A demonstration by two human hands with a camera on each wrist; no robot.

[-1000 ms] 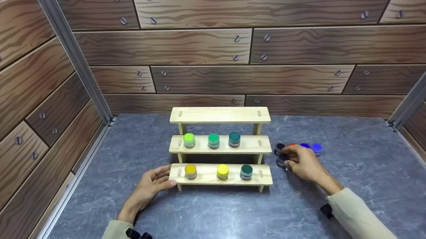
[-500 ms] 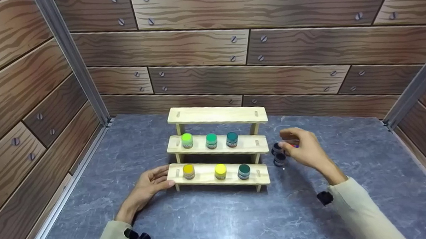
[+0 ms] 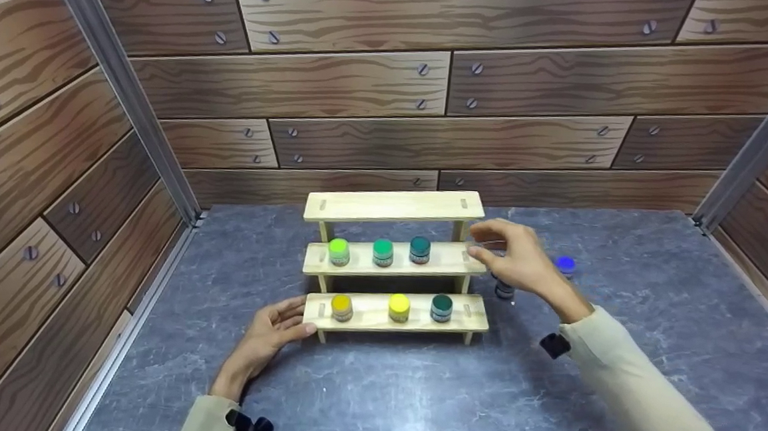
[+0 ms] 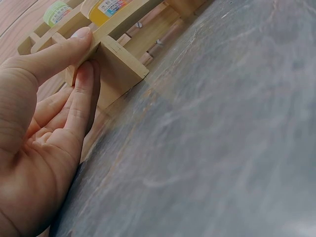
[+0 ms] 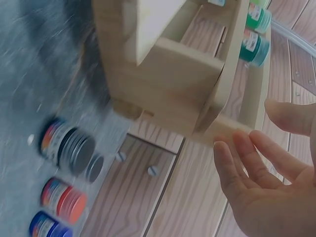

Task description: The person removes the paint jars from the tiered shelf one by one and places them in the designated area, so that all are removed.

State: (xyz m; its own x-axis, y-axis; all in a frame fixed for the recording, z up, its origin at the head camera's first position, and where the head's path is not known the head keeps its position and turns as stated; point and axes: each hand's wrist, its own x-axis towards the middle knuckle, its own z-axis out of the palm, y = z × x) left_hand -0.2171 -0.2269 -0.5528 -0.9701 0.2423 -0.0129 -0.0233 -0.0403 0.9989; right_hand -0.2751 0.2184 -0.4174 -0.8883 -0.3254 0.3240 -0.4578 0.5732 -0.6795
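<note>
A three-step wooden display rack [image 3: 394,208] stands on the table. My left hand [image 3: 268,335] pinches the left end of its bottom step, thumb on the top edge and fingers against the underside [image 4: 113,74]. My right hand [image 3: 518,257] is at the right end of the middle step. In the right wrist view its fingers are spread with nothing between them; whether they touch the rack I cannot tell. Paint jars in light green [image 3: 339,252], green [image 3: 383,253] and teal [image 3: 420,250] stand on the middle step. Orange-yellow [image 3: 342,307], yellow [image 3: 399,308] and dark green [image 3: 441,308] jars stand on the bottom step.
Right of the rack, partly behind my right hand, stand loose jars: a black-lidded one [image 5: 66,145], a red one [image 5: 63,200], a blue one [image 5: 48,226] and a violet-blue one [image 3: 564,265]. Wood-patterned panels [image 3: 365,88] enclose the grey table [image 3: 373,388].
My right hand has moved left from the loose jars to the rack's right side, uncovering the violet-blue jar again. My left hand keeps its hold on the rack.
</note>
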